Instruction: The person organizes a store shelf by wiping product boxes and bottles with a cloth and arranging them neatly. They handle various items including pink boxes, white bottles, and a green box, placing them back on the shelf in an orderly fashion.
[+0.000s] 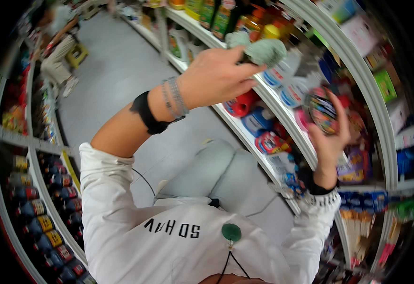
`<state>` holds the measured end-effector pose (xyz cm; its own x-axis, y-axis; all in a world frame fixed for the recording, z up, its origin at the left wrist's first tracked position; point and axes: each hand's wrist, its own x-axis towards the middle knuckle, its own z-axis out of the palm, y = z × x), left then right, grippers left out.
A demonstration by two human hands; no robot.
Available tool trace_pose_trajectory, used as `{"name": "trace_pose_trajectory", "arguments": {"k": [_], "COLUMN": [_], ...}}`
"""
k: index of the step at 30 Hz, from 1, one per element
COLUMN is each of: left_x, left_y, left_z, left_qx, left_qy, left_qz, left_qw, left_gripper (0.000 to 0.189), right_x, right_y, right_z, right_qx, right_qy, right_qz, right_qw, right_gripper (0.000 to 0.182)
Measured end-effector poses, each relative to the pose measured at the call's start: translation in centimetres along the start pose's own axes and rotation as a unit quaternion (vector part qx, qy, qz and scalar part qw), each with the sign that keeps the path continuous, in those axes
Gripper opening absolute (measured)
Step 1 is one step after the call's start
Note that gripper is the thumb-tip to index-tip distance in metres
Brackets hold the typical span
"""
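Observation:
My left hand (219, 76) reaches across to the right, its fingers closed on a pale green cloth (268, 52). The cloth is bunched up in front of the bottles on the shelf. In my right hand (329, 136) is a round container (322, 110) with a dark printed label and a colourful pattern, tilted on its side. Thumb and fingers grip its rim. Behind the container are white-and-blue bottles (292, 92) and a pink item (301, 119), partly covered. Whether the container touches the shelf cannot be told.
White metal shelves (281, 106) curve along my right, stocked with cleaning bottles. A red jug (240, 103) and a blue jug (256, 120) stand on the lower shelf. Dark bottles (43, 224) fill the left shelves. A person (56, 46) sits on a yellow stool (77, 55) in the aisle.

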<state>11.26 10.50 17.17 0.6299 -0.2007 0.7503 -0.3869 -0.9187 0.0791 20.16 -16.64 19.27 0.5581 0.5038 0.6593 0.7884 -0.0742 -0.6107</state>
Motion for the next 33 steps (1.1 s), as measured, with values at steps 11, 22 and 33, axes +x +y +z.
{"name": "trace_pose_trajectory", "arguments": {"k": [11,22,33], "left_x": [1.7,-5.4,-10.5], "left_y": [6.5,4.9,7.3], "left_z": [2.4,4.5,8.6], "left_qx": [-0.098,-0.307,-0.736], "left_qy": [0.032,0.052,-0.193], "left_qz": [0.101,-0.206,-0.464], "left_qw": [0.990,0.927,0.453], "left_gripper": [0.050,0.036,0.046], "right_x": [-1.2,-6.0,-11.6], "right_y": [0.9,3.1,3.3], "right_z": [4.4,4.4,9.9], "right_qx": [-0.084,-0.007,-0.107], "right_qy": [-0.047,0.003,-0.067], "right_qz": [-0.049,0.089,-0.040], "right_qw": [0.994,0.996,0.991], "right_gripper": [0.065,0.077,0.078]}}
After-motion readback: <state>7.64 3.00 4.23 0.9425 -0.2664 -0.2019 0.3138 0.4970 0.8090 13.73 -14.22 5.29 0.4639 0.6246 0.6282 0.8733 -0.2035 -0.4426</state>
